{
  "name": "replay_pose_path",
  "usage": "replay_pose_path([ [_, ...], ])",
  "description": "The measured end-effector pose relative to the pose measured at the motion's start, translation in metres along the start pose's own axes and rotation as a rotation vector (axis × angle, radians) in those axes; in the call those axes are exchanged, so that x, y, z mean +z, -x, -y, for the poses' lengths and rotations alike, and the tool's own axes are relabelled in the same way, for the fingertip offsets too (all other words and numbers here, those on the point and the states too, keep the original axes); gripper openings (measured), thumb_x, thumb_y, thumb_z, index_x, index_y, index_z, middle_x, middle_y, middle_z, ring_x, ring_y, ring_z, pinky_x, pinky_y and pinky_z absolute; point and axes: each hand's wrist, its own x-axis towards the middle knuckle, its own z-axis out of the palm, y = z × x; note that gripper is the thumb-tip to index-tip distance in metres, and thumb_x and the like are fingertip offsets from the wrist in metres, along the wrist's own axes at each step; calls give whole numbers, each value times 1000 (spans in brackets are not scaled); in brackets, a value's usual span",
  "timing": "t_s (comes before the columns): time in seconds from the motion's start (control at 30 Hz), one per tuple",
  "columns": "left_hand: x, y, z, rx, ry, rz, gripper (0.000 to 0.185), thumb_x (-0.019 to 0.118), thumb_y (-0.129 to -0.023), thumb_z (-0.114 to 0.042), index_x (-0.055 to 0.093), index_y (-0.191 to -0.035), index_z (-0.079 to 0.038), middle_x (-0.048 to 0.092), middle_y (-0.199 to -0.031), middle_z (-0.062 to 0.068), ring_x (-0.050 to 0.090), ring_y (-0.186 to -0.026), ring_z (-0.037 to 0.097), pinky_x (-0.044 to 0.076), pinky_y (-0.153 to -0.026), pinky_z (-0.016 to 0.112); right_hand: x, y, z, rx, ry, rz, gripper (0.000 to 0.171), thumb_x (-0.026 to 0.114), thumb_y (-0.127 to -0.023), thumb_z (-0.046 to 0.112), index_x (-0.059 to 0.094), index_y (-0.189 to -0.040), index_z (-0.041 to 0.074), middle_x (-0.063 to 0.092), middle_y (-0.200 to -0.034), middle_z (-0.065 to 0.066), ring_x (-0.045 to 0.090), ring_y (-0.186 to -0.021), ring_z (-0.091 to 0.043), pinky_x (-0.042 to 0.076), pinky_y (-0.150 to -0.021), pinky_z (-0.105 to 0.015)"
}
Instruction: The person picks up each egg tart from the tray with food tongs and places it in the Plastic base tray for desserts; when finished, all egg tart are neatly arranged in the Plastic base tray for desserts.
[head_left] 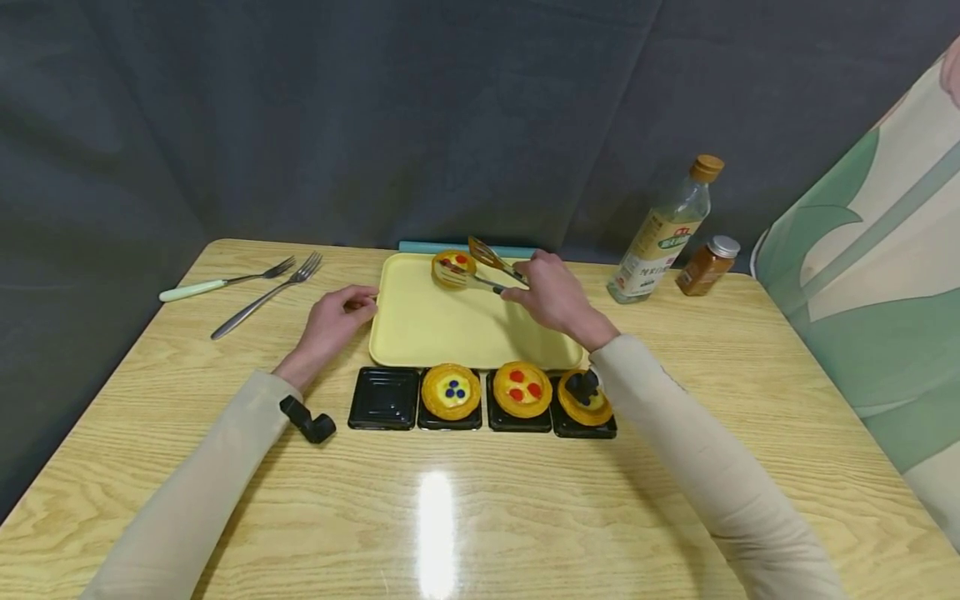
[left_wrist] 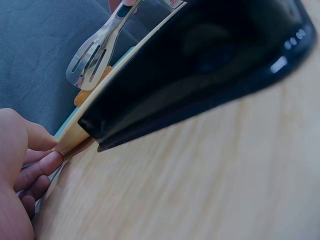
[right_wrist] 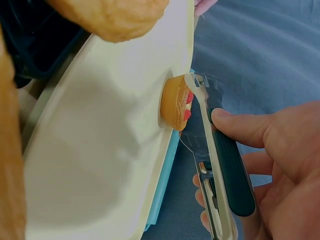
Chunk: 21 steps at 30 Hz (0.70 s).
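Note:
My right hand (head_left: 557, 298) grips a pair of tongs (head_left: 486, 252) over the far part of a yellow tray (head_left: 442, 329). The tongs' ends are spread, one over and one beside a tart (head_left: 450, 257) with red toppings. In the right wrist view the tart (right_wrist: 172, 102) stands on the tray, and the thumb lies along the dark handle of the tongs (right_wrist: 232, 170). With thumb and finger, my left hand (head_left: 333, 325) pinches the tray's left rim, as the left wrist view also shows. Whether the tongs touch the tart, I cannot tell.
In front of the tray are a black square holder (head_left: 383, 398), a blue-dotted tart (head_left: 450, 406), a red-topped tart (head_left: 522, 402) and a partly hidden tart (head_left: 600, 408). Two forks (head_left: 258, 307) lie left. A glass bottle (head_left: 652, 250) and small jar (head_left: 705, 267) stand right.

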Motion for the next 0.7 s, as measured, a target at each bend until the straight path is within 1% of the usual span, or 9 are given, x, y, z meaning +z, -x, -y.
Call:
replay_pose_path([
  [0.17,0,0,-1,4,-3,3,35,58,-101,-17,64,-133,-3,65,-115,16,58,-110,30,43,-99,45,0,-1,1,-5,1,7,48,70,-97,25,63,-132,-8,64,-122,-24,54,-105,-35,47,-90,-48],
  [0.37,0,0,-1,3,-8,-2,35,58,-101,-17,64,-132,-3,65,-115,16,57,-109,30,43,-98,45,0,-1,0,-10,-3,0,47,70,-97,23,63,-131,-8,64,-126,-24,55,-110,-36,46,-95,-49],
  [0.53,0,0,-2,-2,-7,2,34,59,-101,-17,65,-132,-3,65,-115,15,57,-109,29,44,-98,44,-2,1,1,-9,-15,3,46,71,-97,23,64,-131,-8,64,-124,-24,55,-108,-35,47,-93,-48],
  [0.7,-1,0,-2,-3,-7,7,35,59,-101,-17,64,-132,-3,65,-116,15,57,-110,30,44,-99,45,-5,5,1,-6,-32,-1,46,71,-97,22,63,-131,-9,64,-125,-26,54,-108,-35,46,-94,-48],
])
